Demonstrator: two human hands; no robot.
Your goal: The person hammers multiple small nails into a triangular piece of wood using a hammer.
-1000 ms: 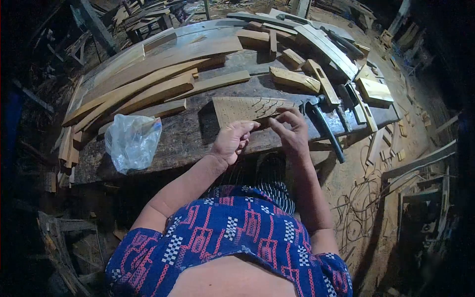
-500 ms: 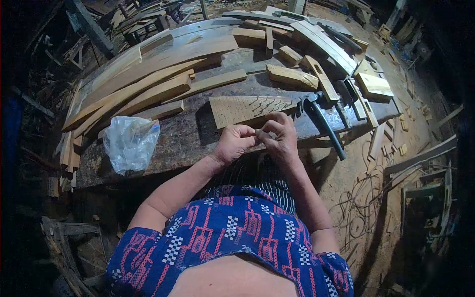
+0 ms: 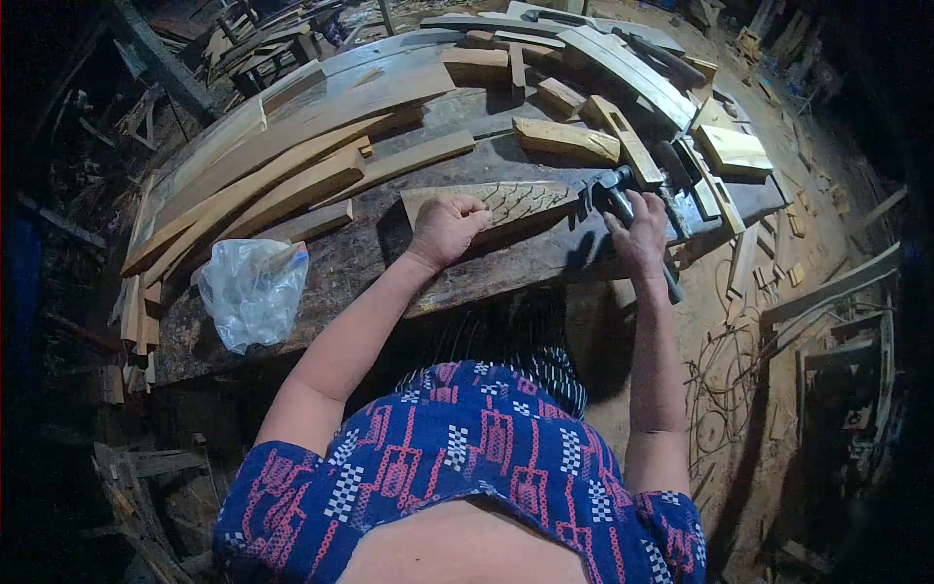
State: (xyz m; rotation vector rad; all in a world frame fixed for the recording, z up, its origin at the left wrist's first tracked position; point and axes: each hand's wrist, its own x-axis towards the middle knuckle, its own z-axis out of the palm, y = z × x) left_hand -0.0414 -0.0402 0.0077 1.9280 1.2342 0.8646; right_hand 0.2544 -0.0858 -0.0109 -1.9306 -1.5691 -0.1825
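Observation:
A wooden block with rows of dark, wavy lines on its face lies near the bench's front edge. Over its left end is my left hand, thumb and fingertips pinched together; anything between them is too small to make out. To the right, my right hand has its fingers curled over the handle of a hammer. The hammer's dark head rests beside the block's right end, and part of the handle is hidden under my palm.
A clear plastic bag sits on the left of the worn workbench. Long boards lie behind it. Several cut wood pieces and a pale slotted piece lie toward the back right. Cable coils are on the floor.
My hands, together in front of the block before, have parted. The left has moved up and left over the block; the right has moved right onto the hammer handle.

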